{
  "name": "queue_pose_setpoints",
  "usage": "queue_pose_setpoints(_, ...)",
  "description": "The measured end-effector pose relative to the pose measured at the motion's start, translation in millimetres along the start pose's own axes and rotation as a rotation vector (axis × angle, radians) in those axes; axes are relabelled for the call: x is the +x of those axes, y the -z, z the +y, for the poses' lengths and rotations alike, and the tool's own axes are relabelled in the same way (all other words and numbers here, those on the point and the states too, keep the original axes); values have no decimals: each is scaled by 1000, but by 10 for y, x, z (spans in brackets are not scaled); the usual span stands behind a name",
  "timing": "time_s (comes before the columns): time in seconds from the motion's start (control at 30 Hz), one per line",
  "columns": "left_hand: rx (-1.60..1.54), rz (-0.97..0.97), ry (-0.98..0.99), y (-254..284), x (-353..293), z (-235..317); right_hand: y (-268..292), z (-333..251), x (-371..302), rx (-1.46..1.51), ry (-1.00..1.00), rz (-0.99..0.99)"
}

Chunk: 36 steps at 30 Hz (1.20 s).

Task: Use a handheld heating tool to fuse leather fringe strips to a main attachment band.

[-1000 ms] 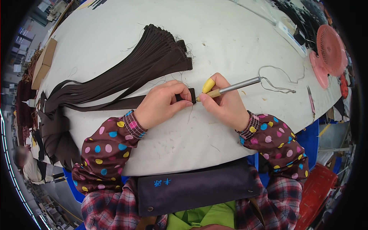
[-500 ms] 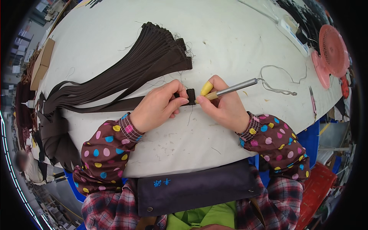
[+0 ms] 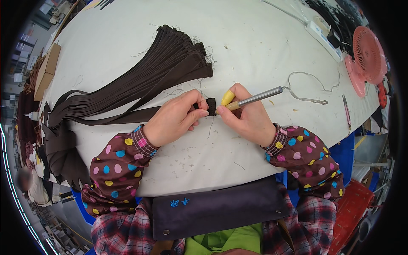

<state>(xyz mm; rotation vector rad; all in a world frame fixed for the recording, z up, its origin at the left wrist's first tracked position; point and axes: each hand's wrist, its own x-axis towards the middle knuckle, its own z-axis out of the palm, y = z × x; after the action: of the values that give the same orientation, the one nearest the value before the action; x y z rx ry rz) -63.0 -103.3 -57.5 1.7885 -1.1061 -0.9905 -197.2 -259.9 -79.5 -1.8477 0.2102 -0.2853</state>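
Even, soft light brightens the pale desk (image 3: 263,46) before you, with only faint shadows pooling beside your left hand (image 3: 171,118) and right hand (image 3: 251,117), both crisply defined. A thin highlight glints along the metal shaft (image 3: 263,96) in your grip, while the dark straps (image 3: 127,87) swallow fine detail. At your far left, a glowing light strip (image 3: 9,187) bows with the fisheye's curve; the cluttered background there turns small and soft, and black vignetting closes the corners.

Two blue characters (image 3: 179,202) on the dark apron (image 3: 229,212), toward its left end. Other print too small to read.
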Motion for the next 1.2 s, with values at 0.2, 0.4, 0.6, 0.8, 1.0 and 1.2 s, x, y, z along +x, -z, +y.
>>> queue_pose_setpoints(0.2,-9,-9,20,6,13,0,6,-7,9,-12,-3,2)
queue_pose_setpoints(0.4,-44,-71,144,86,55,154,21,45,-16,110,-6,37)
queue_pose_setpoints(0.6,415,-180,-165,182,245,196,85,32,-42,139,-35,60)
queue_pose_setpoints(0.8,379,-292,-266,258,384,78,81,0,-29,143,-83,-13)
queue_pose_setpoints(1.0,355,-387,-213,291,462,132,75,10,-24,133,-63,-13)
queue_pose_setpoints(1.2,283,-322,-152,274,406,88,56,16,-9,102,-38,-6)
